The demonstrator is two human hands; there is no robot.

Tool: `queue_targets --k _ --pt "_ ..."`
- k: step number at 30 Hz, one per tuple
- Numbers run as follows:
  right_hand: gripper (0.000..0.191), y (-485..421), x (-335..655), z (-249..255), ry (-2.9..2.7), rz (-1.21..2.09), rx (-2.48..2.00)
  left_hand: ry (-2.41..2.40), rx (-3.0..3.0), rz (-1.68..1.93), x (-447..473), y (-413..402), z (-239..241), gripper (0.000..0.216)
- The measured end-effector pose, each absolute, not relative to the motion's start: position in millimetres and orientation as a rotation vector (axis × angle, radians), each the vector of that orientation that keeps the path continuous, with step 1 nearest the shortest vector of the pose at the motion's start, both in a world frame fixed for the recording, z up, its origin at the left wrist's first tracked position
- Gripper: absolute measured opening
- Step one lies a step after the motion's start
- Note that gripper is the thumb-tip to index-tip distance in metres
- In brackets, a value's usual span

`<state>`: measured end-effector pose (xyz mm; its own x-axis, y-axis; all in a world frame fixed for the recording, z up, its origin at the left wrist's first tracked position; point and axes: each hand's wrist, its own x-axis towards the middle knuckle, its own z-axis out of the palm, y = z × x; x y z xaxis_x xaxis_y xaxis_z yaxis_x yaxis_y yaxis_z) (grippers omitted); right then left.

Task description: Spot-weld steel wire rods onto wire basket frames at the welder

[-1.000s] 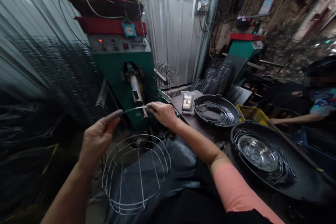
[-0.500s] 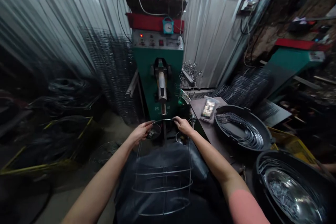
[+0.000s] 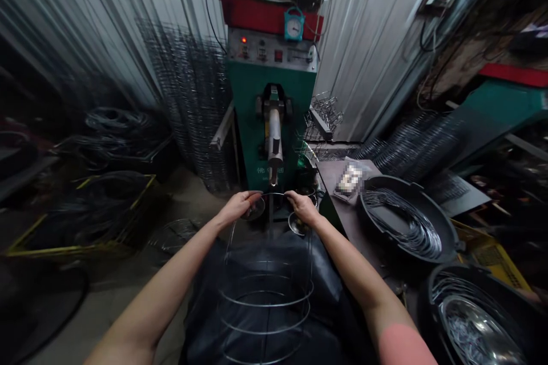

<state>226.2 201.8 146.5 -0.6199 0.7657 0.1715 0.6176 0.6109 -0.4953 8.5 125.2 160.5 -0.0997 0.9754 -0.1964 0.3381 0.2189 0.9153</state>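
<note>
Left hand [image 3: 240,205] and right hand [image 3: 302,208], fingers pinching the wire [image 3: 273,194] near the machine [image 3: 248,88]! Cage [image 3: 270,305] below, its rings apparently already on uprights [image 3: 230,239]; whether the wire's fixed, I can't tell.

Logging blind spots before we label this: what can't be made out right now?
All in the head view:
- Curved wire: the parts gripped by the left hand and right hand, covered by fingers.
- Wire frame: its near end, cut off by the bottom edge.
- Dial: reading too small.
- Packet: its face, pixelated.
- Yellow-rimmed crate: contents lost in blur and dark.
</note>
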Motion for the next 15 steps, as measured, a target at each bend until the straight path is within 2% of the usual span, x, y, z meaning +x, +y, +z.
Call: queue_targets --k 8,15 --pt "0.037 200.9 221.3 144.5 -2.709 0.257 -1.213 1.616 1.537 0.818 3.9 132.0 150.4 0.046" --pt "0.032 214.3 214.5 148.6 -2.681 0.379 -1.138 1.663 1.945 0.761 -2.0 142.1 147.3 0.044"
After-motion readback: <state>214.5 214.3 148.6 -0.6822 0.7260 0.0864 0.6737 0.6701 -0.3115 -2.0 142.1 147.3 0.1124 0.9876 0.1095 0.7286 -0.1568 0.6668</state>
